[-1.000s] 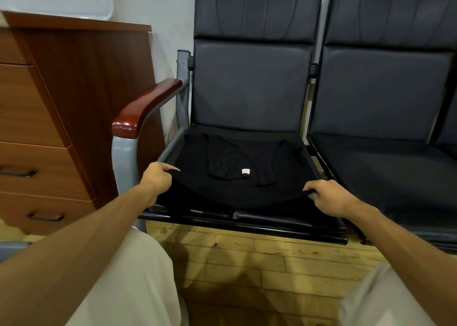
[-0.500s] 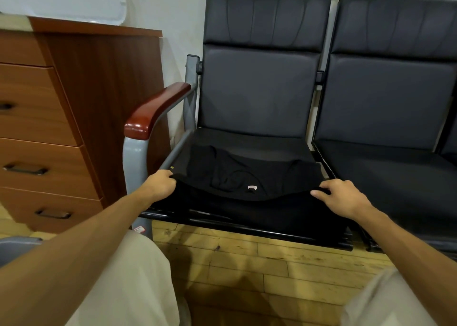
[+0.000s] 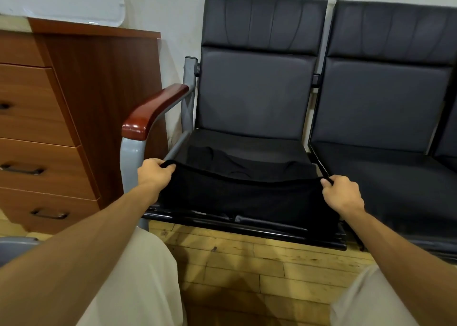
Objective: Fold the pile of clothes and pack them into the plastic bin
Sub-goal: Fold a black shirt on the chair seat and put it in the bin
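Over the seat (image 3: 259, 143), left grip (image 3: 154, 173) and right grip (image 3: 342, 193) pinch garment (image 3: 247, 198)

A black garment (image 3: 247, 197) lies spread across the chair seat (image 3: 247, 142), its far part rumpled. Its near edge is raised off the cushion in a taut line, and the cloth below drapes to the seat's front.

Folds of the black garment (image 3: 247, 199) vanish against the dark seat (image 3: 272, 143).
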A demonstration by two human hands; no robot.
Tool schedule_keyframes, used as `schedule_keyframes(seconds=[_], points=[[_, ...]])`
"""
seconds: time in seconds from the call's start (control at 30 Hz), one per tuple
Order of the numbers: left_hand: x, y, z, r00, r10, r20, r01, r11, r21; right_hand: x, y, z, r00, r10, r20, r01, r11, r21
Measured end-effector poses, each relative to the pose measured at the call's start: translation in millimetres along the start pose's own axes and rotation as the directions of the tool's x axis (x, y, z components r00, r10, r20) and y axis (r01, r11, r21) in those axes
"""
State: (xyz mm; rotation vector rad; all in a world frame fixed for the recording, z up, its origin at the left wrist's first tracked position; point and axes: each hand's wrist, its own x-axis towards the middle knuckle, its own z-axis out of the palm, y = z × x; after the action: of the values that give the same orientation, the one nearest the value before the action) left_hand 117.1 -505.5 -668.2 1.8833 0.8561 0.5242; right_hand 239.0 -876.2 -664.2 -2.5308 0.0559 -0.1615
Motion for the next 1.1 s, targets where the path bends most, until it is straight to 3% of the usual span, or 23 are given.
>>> schedule_keyframes(seconds=[0.07, 0.17, 0.27, 0.33, 0.47, 0.63, 0.87, 1.1], points=[[-1.0, 2.7, 5.4, 0.994, -0.013, 0.107, 0.024, 0.994, -0.106, 2.4, 0.1, 0.8, 0.999, -0.044, 0.012, 0.043, 0.997, 0.068], [-1.8, 4.2, 7.7, 0.973, -0.007, 0.230, 0.032, 0.994, -0.104, 4.9, -0.5, 1.2, 0.994, -0.079, 0.081, 0.058, 0.970, 0.236], [-1.1, 0.9, 6.0, 0.971, 0.002, 0.239, 0.020, 0.996, -0.090, -1.5, -4.2, 0.6, 0.956, -0.132, 0.262, -0.002, 0.890, 0.455], [-1.8, 0.0, 4.6, 0.972, -0.014, 0.234, 0.045, 0.991, -0.125, -6.5, -6.9, -3.7, 0.920, -0.147, 0.363, -0.052, 0.873, 0.484], [4.1, 2.9, 5.0, 0.982, -0.025, 0.188, 0.047, 0.993, -0.111, 4.0, -9.9, -6.2, 0.897, -0.107, 0.429, -0.128, 0.866, 0.484], [32.8, 20.0, 21.7, 0.994, 0.058, 0.091, -0.055, 0.998, -0.033, 45.6, -24.4, 1.5, 0.956, -0.091, 0.278, -0.038, 0.904, 0.426], [103.4, 49.4, 65.7, 1.000, 0.012, -0.013, -0.012, 1.000, 0.028, 117.6, -45.0, 18.1, 0.987, -0.093, 0.131, 0.045, 0.943, 0.330], [161.7, 34.9, 107.3, 0.998, -0.028, -0.052, 0.041, 0.958, 0.285, 166.6, -31.0, 62.9, 0.984, -0.091, 0.151, 0.087, 0.996, 0.033]])
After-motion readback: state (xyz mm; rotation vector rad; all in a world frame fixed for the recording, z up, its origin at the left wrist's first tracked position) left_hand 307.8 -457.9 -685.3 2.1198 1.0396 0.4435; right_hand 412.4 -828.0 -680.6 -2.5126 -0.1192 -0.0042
